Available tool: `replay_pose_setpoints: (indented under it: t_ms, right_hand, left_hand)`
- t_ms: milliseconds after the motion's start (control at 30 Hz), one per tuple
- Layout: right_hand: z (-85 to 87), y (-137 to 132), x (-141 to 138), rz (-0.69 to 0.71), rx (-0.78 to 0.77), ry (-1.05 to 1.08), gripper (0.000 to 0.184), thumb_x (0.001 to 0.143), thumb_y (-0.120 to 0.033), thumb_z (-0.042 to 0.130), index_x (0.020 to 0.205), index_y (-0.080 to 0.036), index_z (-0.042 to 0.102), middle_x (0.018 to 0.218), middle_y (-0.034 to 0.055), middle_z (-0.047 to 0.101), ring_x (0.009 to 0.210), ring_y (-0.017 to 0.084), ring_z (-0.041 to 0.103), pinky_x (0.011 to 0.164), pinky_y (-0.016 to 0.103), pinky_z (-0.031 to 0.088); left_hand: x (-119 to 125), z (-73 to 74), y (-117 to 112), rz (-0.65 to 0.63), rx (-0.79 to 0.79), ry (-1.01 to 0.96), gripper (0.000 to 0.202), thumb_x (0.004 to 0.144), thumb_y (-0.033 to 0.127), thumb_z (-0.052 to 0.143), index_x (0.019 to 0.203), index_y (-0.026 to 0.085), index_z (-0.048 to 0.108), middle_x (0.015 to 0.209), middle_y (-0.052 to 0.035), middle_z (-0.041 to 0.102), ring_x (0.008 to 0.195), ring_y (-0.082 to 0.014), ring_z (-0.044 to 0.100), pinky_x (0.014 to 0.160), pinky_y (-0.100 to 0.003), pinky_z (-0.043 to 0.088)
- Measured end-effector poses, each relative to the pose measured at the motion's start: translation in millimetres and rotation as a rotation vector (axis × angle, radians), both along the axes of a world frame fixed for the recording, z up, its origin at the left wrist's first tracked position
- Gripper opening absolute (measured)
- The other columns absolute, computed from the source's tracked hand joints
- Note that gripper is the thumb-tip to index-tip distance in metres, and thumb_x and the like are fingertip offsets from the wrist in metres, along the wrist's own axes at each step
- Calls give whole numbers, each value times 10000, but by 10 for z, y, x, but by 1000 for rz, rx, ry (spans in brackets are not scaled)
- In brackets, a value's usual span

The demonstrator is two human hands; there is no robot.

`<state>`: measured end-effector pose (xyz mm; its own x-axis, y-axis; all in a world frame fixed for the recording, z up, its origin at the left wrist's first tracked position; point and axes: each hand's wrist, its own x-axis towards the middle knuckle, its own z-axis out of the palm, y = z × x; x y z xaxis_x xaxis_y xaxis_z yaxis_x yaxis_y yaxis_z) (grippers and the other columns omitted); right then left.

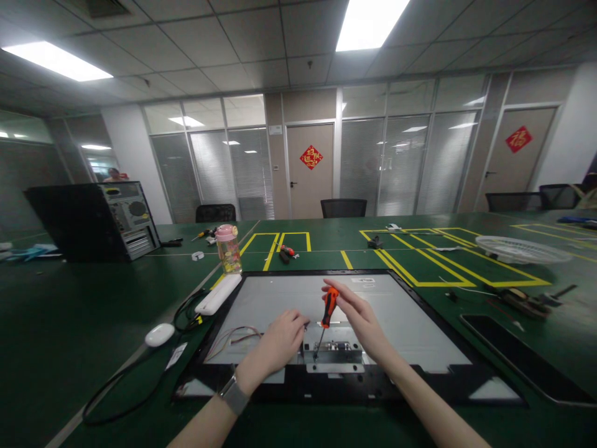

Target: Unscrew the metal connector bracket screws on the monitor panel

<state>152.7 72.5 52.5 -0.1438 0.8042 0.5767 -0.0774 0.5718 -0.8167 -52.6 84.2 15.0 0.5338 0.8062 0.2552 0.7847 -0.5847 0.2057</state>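
A flat display panel [284, 292] with a grey back and black frame lies on the table in front of me. A metal bracket [333, 356] sits near its close edge. My right hand [357, 314] holds the red-and-black handle of a screwdriver [331, 306] between its fingers. The screwdriver leans slightly, its tip down at the bracket's left part. My left hand [282, 339], with a watch on the wrist, rests at the bracket's upper left, fingers curled together. A small dark bit shows at its fingertips; what they grip is hidden. Thin wires [237, 336] lie left of that hand.
Left of the panel are a white bar-shaped box [218, 295], a pink-lidded bottle [228, 250], a white mouse [159, 335] and black cable. A computer case [93, 221] stands farther left. At right lie a dark slab [522, 354], a caliper-like tool [525, 302] and a white basket [517, 249].
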Motion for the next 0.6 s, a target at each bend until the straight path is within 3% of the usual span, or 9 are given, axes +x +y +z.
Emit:
replay_pose_setpoints:
  t_ms: [133,333,500,600]
  right_hand:
    - [-20,4,0,62,-29,41,374,895,-441,557,1226,-286,637,1012,71,700,928,242,667,910,448,481]
    - [-51,55,7,-56,30,33,245,763,-376,736,962,-233,745,863,36,642,780,192,610,748,333,513]
    - [-39,47,8,-59,50,9,311,891,-417,571,1130,-263,696,994,65,674,952,230,633,903,396,472]
    - [-47,35,1,-4,21,40,345,897,-429,554,1185,-272,662,991,66,695,966,242,652,907,426,482]
  left_hand:
    - [-6,-23,16,-8,11,-5,268,966,135,365,1097,186,592,1042,-58,570,981,-188,527,861,-297,429]
    - [-24,-46,26,-12,13,-18,259,962,138,378,1088,194,597,1033,-51,571,979,-189,526,867,-297,427]
    - [-25,-25,14,-22,6,-28,271,966,143,367,1102,199,594,1028,-52,570,972,-187,528,847,-287,430]
    - [-22,-33,24,-22,8,-24,271,966,146,363,1097,194,596,1032,-55,570,971,-188,527,850,-289,428]
